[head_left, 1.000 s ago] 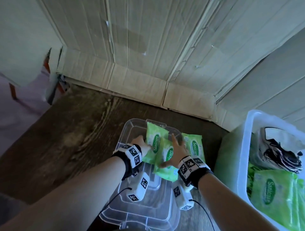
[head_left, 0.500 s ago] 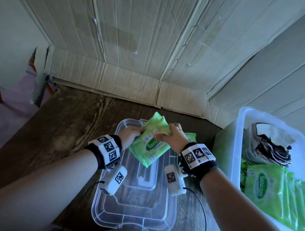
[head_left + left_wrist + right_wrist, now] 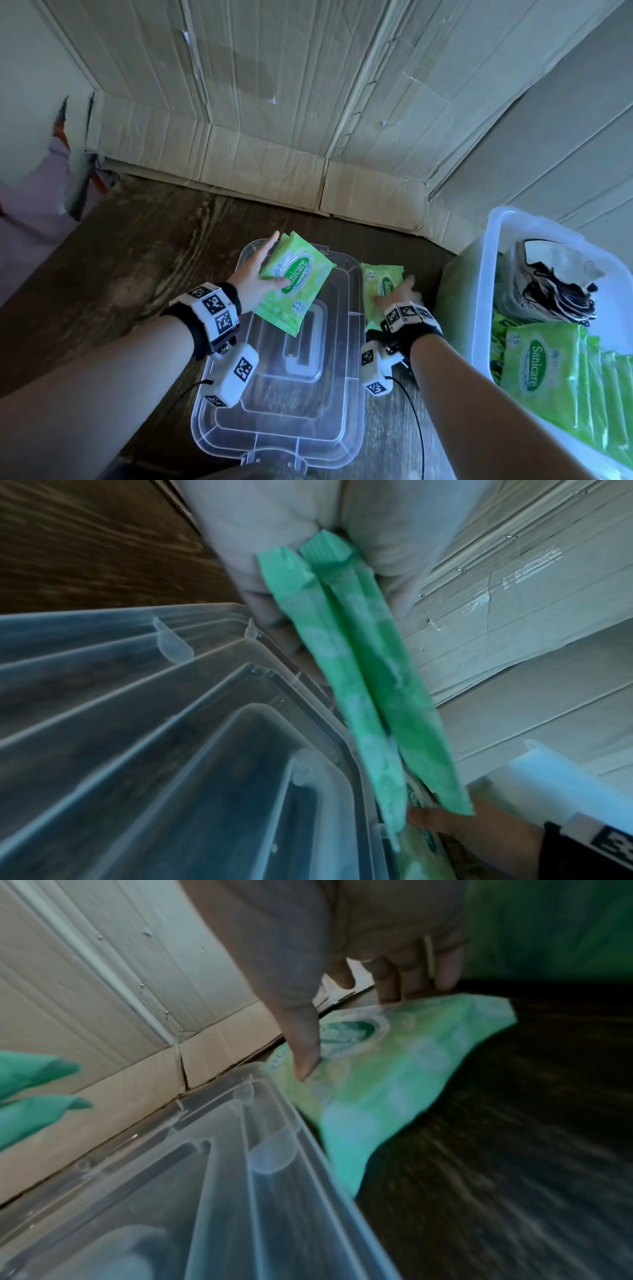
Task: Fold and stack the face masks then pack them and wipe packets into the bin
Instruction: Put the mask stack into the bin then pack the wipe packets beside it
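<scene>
Green wipe packets (image 3: pixel 295 283) held in left hand (image 3: pixel 254 280) grip above clear lid (image 3: pixel 281 387), right hand (image 3: pixel 397 294) open, fingers on another packet (image 3: pixel 381 283) beside it

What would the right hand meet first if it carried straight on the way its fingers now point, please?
Most likely the green wipe packet lying beside the clear lid: the right hand reaches down at it, fingers spread right over its face. Contact is unclear.

Dark wooden table (image 3: pixel 130 260), clear lid (image 3: pixel 284 428), wipe packet (image 3: pixel 380 284), bin (image 3: pixel 486 274)
</scene>
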### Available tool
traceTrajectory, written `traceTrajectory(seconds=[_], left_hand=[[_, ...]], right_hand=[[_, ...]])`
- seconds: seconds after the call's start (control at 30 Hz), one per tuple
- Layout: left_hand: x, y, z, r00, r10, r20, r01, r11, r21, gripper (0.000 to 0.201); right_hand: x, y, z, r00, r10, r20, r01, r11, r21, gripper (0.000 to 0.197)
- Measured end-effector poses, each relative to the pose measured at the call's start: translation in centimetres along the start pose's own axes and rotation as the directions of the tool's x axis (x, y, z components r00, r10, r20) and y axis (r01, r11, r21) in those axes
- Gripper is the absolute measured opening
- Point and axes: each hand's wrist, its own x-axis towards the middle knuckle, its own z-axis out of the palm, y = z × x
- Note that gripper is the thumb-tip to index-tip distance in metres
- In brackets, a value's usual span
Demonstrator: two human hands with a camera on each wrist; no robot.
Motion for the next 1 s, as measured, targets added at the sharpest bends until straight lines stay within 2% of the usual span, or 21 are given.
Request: traceTrajectory(seconds=[0.03,0.07,0.13,0.17,0.23,0.3,0.37,0.43,0.47,0.53,0.57,0.6,0.67,0.7,0.73,0.77,0.8,0.83,0.9,0.93,1.0], left_hand=[[-0.1,0.2,0.0,1.0,0.024,0.017,-0.024,1.0,0.0,0.078],[-0.3,0.5,0.1,0.999,0.018,0.049,-0.018,1.0,0.005,0.072],[-0.3,0.5,0.2,0.994,0.018,0.105,-0.024,0.998,0.057,0.045],[-0.3,0.5,0.2,0.993,0.012,0.114,-0.023,0.995,0.092,0.034],[-0.1,0.6,-0.1,0.993,-0.031,0.115,0.02,0.995,0.095,0.029],[0.4,0.6,-0.3,0.984,-0.118,0.135,0.119,0.993,0.001,0.027],[0.5,1.3,-0.6,0.971,-0.196,0.139,0.218,0.962,-0.163,0.011],[0.5,1.6,-1.0,0.978,-0.175,0.116,0.201,0.937,-0.285,0.058],[0.5,1.9,-1.2,0.979,-0.158,0.13,0.192,0.931,-0.311,0.071],[0.0,2.6,-1.4,0.958,-0.131,0.254,0.203,0.938,-0.281,0.077],[-0.1,2.5,-1.5,0.945,-0.135,0.299,0.207,0.952,-0.225,0.081],[-0.3,2.5,-1.5,0.932,-0.143,0.333,0.184,0.978,-0.094,0.081],[-1.1,2.6,-1.2,0.908,-0.163,0.385,0.106,0.981,0.163,0.059],[-1.5,2.6,-1.1,0.911,-0.181,0.37,0.089,0.964,0.251,0.044],[-1.7,2.5,-0.9,0.921,-0.188,0.341,0.08,0.948,0.307,0.033],[-2.0,2.4,-0.9,0.93,-0.172,0.326,0.06,0.943,0.328,0.03],[-2.2,2.3,-0.9,0.933,-0.167,0.318,0.049,0.937,0.346,0.029],[-2.3,2.2,-0.9,0.937,-0.145,0.318,0.019,0.93,0.367,0.027],[-2.5,2.2,-1.0,0.936,-0.117,0.332,-0.035,0.908,0.417,0.034],[-2.6,2.1,-1.1,0.938,-0.12,0.325,-0.038,0.897,0.44,0.038],[-2.5,1.9,-1.3,0.942,-0.13,0.311,-0.041,0.872,0.488,0.041]], right_hand=[[0.1,0.1,-0.1,1.0,0.019,0.007,-0.019,1.0,-0.01,0.098],[0.1,0.0,-0.4,0.999,0.035,0.018,-0.034,0.999,-0.017,0.091],[-0.2,-0.5,-0.9,1.0,-0.009,-0.023,0.008,1.0,-0.021,0.053],[-0.7,-1.2,-1.2,0.995,-0.05,-0.085,0.049,0.999,-0.019,0.037],[-2.3,-2.8,-2.2,0.966,-0.147,-0.211,0.154,0.988,0.017,0.028],[-4.6,-4.6,-3.8,0.899,-0.343,-0.272,0.374,0.925,0.069,0.033],[-6.8,-5.8,-5.4,0.801,-0.574,-0.171,0.596,0.792,0.133,0.035],[-8.7,-6.5,-6.2,0.703,-0.705,0.098,0.684,0.707,0.179,0.04],[-9.4,-6.8,-6.2,0.642,-0.728,0.24,0.72,0.68,0.138,0.045],[-10.5,-7.3,-5.3,0.549,-0.71,0.441,0.804,0.592,-0.049,0.05],[-11.0,-7.6,-4.8,0.528,-0.696,0.487,0.831,0.54,-0.131,0.052],[-11.6,-7.8,-4.4,0.514,-0.695,0.503,0.849,0.498,-0.179,0.053],[-12.3,-8.1,-3.8,0.473,-0.734,0.488,0.881,0.378,-0.284,0.056],[-12.6,-8.2,-3.6,0.442,-0.762,0.474,0.888,0.296,-0.351,0.058],[-12.9,-8.1,-3.3,0.407,-0.794,0.45,0.889,0.233,-0.393,0.06],[-13.0,-7.9,-3.0,0.39,-0.825,0.409,0.886,0.214,-0.411,0.063],[-13.0,-7.6,-2.7,0.401,-0.843,0.358,0.878,0.242,-0.414,0.07],[-12.9,-7.1,-2.6,0.443,-0.842,0.308,0.862,0.306,-0.404,0.082],[-12.2,-5.9,-2.4,0.581,-0.755,0.303,0.808,0.491,-0.324,0.113],[-11.9,-5.4,-2.4,0.628,-0.699,0.343,0.778,0.576,-0.251,0.124],[-11.2,-4.6,-2.2,0.64,-0.653,0.404,0.749,0.648,-0.138,0.132]])
